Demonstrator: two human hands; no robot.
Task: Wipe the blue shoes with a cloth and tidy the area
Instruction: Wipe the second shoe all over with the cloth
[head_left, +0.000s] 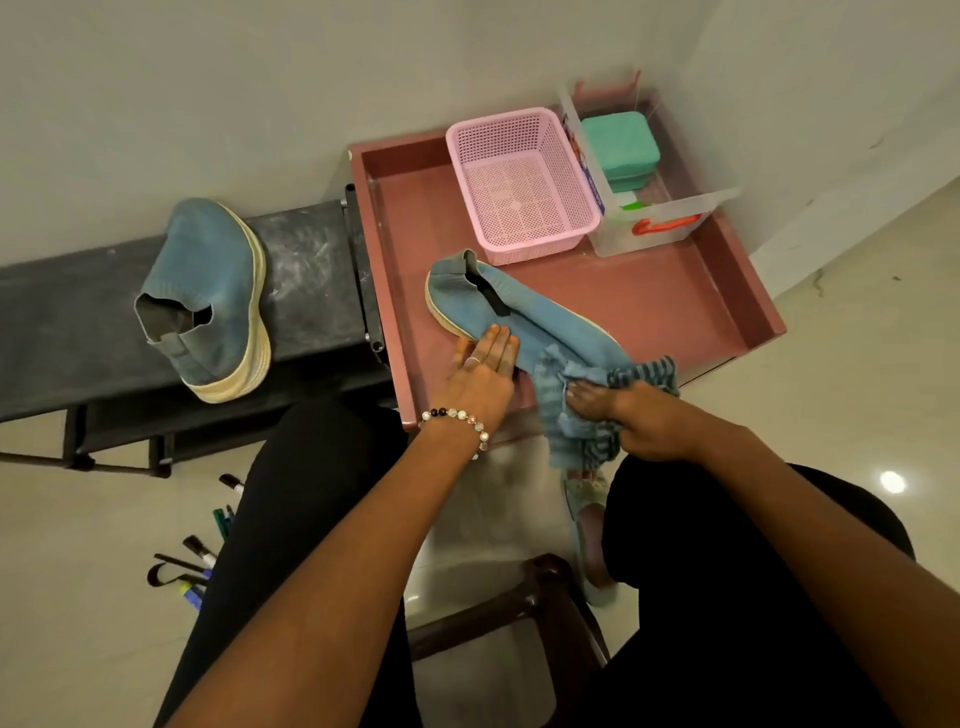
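The blue shoe (519, 317) lying on its side near the front edge of the pink tray (649, 291) looks light and soft-knitted, likely to slide unless pinned near its stiffer sole. The left hand (480, 374) presses it with straight, flat fingers (496, 345), while the right hand (623, 415) grips the bunched striped cloth (576, 400) against its toe. The second shoe (208, 296) waits on the dark bench (306, 275).

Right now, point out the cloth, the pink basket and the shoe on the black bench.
cloth (558, 410): head view, on the bunched folds.
pink basket (519, 195): head view, on its mesh floor.
shoe on the black bench (208, 270): head view, on its blue upper.
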